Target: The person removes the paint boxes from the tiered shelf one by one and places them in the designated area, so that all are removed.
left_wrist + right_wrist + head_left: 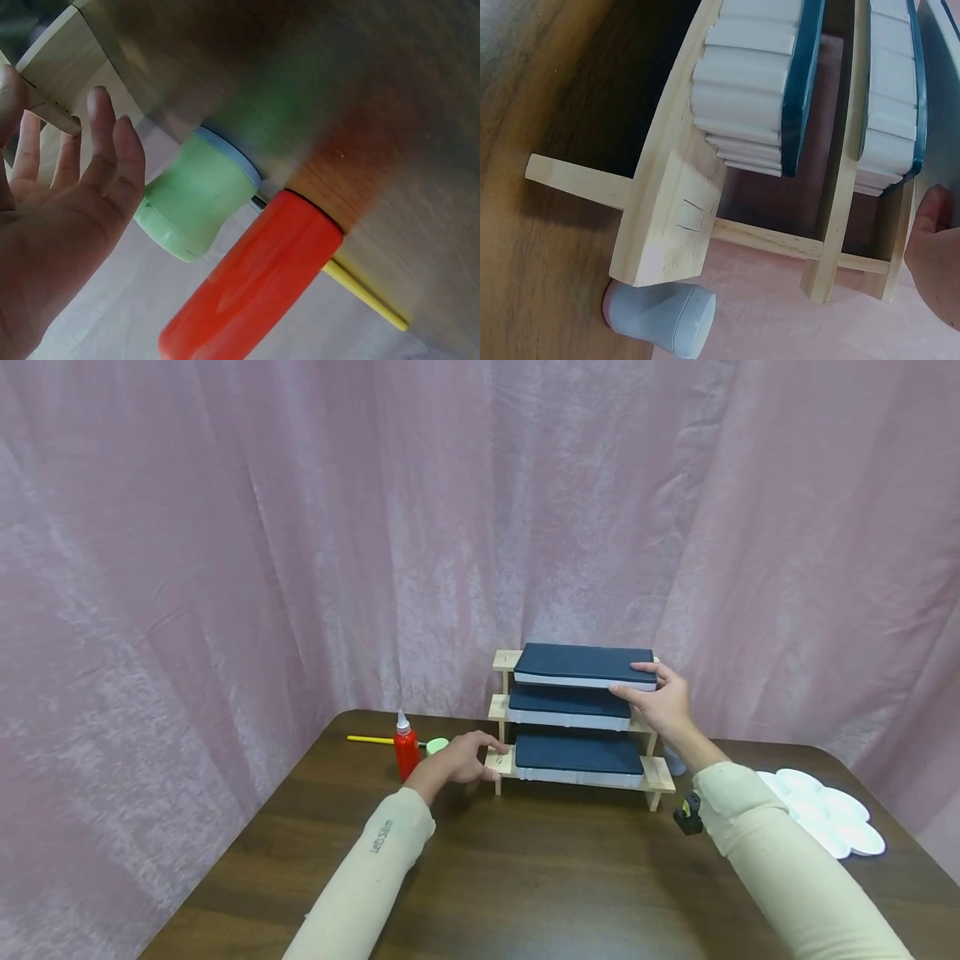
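Observation:
A three-tier wooden rack (656, 774) stands on the table with a dark-blue-covered, white-sided book-like case on each tier. My right hand (663, 700) grips the right end of the top case (585, 662), thumb at its front edge and fingers over the cover. Below it sit the middle case (570, 703) and the bottom case (577, 753); up close in the right wrist view, the bottom case (746, 75) has ridged white sides. My left hand (461, 758) holds the left end of the lowest shelf, its fingers around the wood in the left wrist view.
Left of the rack are a red squeeze bottle (407, 752), a light green cup (199, 195) and a yellow-handled brush (371, 740). A pale grey cup (660, 315) stands behind the rack's right end. A white flower-shaped palette (832, 814) lies at right. Pink curtains hang behind.

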The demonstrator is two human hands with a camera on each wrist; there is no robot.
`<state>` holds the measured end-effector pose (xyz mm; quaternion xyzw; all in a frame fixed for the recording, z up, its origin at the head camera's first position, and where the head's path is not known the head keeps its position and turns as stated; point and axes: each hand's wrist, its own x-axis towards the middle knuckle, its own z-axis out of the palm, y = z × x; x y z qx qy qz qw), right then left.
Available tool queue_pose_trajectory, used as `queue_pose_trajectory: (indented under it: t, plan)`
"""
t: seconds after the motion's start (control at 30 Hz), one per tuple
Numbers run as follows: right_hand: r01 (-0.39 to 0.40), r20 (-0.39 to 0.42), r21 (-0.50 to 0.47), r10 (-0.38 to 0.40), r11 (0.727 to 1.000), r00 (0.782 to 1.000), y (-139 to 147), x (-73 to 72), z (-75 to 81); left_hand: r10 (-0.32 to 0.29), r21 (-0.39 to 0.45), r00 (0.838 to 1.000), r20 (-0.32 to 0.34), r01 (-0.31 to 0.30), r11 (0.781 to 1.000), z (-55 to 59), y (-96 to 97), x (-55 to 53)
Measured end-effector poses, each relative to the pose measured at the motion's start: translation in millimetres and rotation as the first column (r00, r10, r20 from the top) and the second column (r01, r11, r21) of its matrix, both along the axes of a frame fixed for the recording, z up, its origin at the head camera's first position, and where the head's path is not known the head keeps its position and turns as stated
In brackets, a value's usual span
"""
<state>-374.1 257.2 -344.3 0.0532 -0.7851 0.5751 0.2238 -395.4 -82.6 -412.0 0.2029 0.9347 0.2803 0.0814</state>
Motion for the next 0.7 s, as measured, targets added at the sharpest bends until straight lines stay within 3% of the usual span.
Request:
queue_pose_trajectory:
  t: [0.17,0.47,0.7]
  plan:
    - [0.053,-0.036,0.026,-0.052,0.998,0.998,-2.1,2.6,-0.7,0.013,0.001,1.0,-0.01,-0.013,1.0,0.2,0.5,-0.7]
    - [0.083,-0.078,0.057,-0.079,0.995,0.994,-2.8,13.2,0.2,0.031,0.007,1.0,0.003,-0.031,0.999,0.0,0.1,-4.6]
    - [0.049,-0.08,0.036,-0.046,0.998,0.996,-12.0,39.7,14.9,0.019,-0.022,1.0,-0.004,-0.02,1.0,3.8,-0.2,-6.5]
